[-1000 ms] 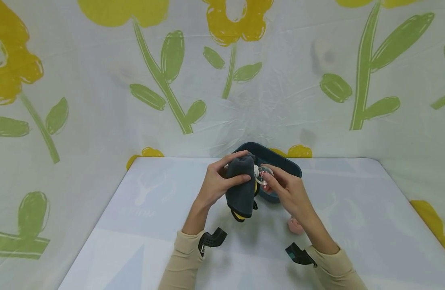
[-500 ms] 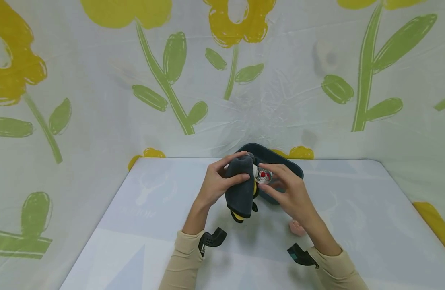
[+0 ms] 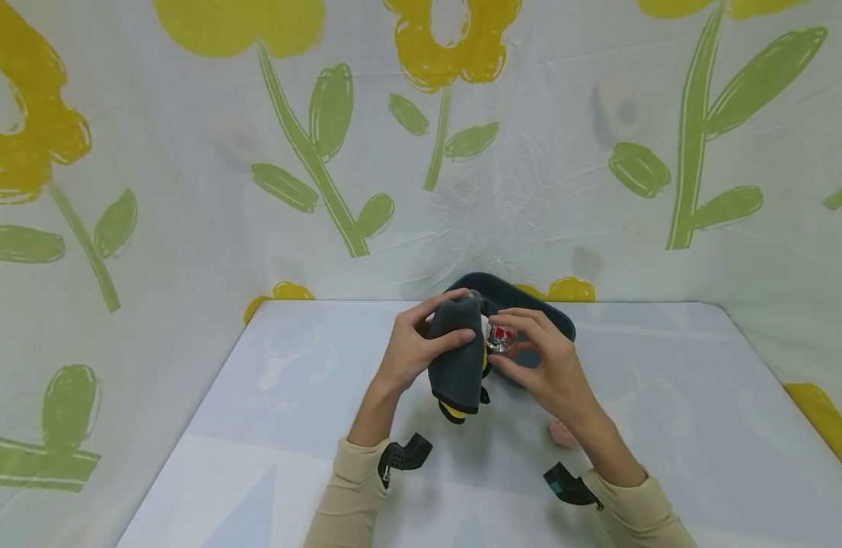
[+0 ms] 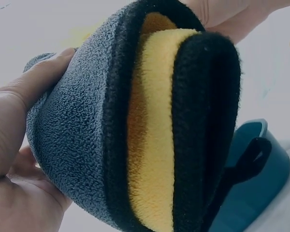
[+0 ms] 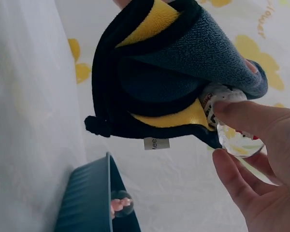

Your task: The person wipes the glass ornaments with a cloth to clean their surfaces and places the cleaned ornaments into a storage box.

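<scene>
My left hand grips a folded microfiber cloth, grey-blue outside, yellow inside, with black edging. The thumb lies across its near face. To its right, my right hand pinches a small clear globe with red and white inside, thumb below and fingers above. A white base with lettering belongs to the globe and presses against the cloth's folds in the right wrist view. Seen from the left wrist, the cloth hides the globe.
A dark blue tray stands behind the hands at the table's back edge. Inside it lies another clear ball with a pink figure. A pink object sits beside the right forearm on the white table. A flowered curtain hangs behind.
The right thumb has come off the globe's front to its underside, and the fingers have spread a little. The globe has turned, showing more red. The left hand's grip on the cloth stays the same.
</scene>
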Available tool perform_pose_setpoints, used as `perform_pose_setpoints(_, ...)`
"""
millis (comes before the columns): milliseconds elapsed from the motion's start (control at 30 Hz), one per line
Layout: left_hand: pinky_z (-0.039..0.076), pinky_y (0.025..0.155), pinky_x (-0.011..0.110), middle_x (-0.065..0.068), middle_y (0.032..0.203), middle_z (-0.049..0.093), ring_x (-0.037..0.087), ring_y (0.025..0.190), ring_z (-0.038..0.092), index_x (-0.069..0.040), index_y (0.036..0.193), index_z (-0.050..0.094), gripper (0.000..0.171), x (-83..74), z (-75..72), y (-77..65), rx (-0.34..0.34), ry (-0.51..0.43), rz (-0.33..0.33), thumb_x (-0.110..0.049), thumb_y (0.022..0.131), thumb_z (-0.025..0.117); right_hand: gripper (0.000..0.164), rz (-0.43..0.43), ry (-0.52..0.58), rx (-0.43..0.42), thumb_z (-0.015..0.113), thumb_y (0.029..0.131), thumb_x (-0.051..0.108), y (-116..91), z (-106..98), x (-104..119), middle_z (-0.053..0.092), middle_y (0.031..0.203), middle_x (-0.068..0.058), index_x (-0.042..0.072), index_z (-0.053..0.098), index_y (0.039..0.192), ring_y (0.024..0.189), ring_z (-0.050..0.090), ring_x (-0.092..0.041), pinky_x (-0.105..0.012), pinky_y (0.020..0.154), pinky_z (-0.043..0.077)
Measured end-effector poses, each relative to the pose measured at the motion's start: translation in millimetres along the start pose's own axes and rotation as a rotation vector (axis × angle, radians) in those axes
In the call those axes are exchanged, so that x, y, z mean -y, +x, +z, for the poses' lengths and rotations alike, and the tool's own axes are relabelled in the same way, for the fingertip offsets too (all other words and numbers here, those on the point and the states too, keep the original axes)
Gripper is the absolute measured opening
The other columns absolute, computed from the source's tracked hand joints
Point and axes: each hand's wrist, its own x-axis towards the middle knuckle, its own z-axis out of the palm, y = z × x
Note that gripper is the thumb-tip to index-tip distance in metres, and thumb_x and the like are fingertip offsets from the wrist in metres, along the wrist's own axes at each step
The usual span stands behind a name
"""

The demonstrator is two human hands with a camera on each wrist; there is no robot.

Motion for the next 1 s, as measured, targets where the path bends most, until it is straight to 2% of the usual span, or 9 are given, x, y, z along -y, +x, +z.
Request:
perform_pose_setpoints(200,0.059,0.082,0.042,0.004,0.136,0.061,0.024,0.098,0.072,-0.021,0.137,0.059,0.054,-0.6,-1.3,0.0,-0.004,0.008,-0.004,-0.006,0.087,0.073,0.057,0.000,-0.021,-0.031,0.083,0.072,-0.002,0.5,3.0,0.1,0.062,0.123,-0.013,0.006,0.063,0.125,0.094,0.062,-0.018,-0.021,0.068,0.056)
perform_pose_setpoints(333,0.059,0.083,0.040,0.002,0.138,0.061,0.022,0.098,0.072,-0.022,0.136,0.060,0.055,-1.6,-2.0,0.1,-0.021,0.013,-0.012,-0.004,0.086,0.073,0.068,0.023,-0.018,-0.061,0.084,0.072,-0.001,0.5,3.0,-0.1,0.065,0.124,-0.012,0.006,0.056,0.133,0.091,0.066,-0.018,-0.018,0.069,0.055)
perform_pose_setpoints(467,0.059,0.084,0.039,0.002,0.139,0.060,0.021,0.098,0.072,-0.023,0.136,0.060,0.055,-1.5,-2.6,0.5,-0.035,0.015,-0.012,-0.004,0.086,0.074,0.076,0.075,-0.008,-0.111,0.085,0.071,0.000,-0.9,1.3,0.1,0.068,0.123,-0.010,0.010,0.052,0.139,0.095,0.065,-0.012,-0.014,0.071,0.053)
perform_pose_setpoints(600,0.059,0.085,0.038,0.004,0.141,0.059,0.020,0.098,0.072,-0.023,0.137,0.059,0.056,-0.5,-5.5,0.9,-0.046,0.022,0.000,-0.006,0.086,0.074,0.070,0.099,0.007,-0.148,0.085,0.070,-0.002,-1.4,-1.5,0.8,0.069,0.121,-0.008,0.010,0.058,0.133,0.095,0.062,-0.007,-0.014,0.073,0.053)
perform_pose_setpoints(767,0.059,0.083,0.037,0.005,0.139,0.060,0.019,0.097,0.072,-0.021,0.136,0.060,0.055,-0.1,-15.3,-0.1,-0.096,0.021,0.014,-0.007,0.085,0.075,0.064,0.110,0.013,-0.193,0.085,0.069,-0.004,0.2,-4.5,2.9,0.068,0.119,-0.007,0.011,0.064,0.128,0.093,0.062,-0.006,-0.015,0.074,0.054)
perform_pose_setpoints(1000,0.059,0.083,0.036,0.003,0.138,0.060,0.020,0.098,0.072,-0.020,0.136,0.060,0.055,-2.6,-24.3,-1.7,-0.122,0.010,0.015,-0.011,0.085,0.076,0.066,0.108,0.009,-0.213,0.085,0.065,-0.010,0.9,-5.1,1.7,0.066,0.119,-0.014,0.003,0.064,0.125,0.096,0.060,0.000,-0.008,0.083,0.050)
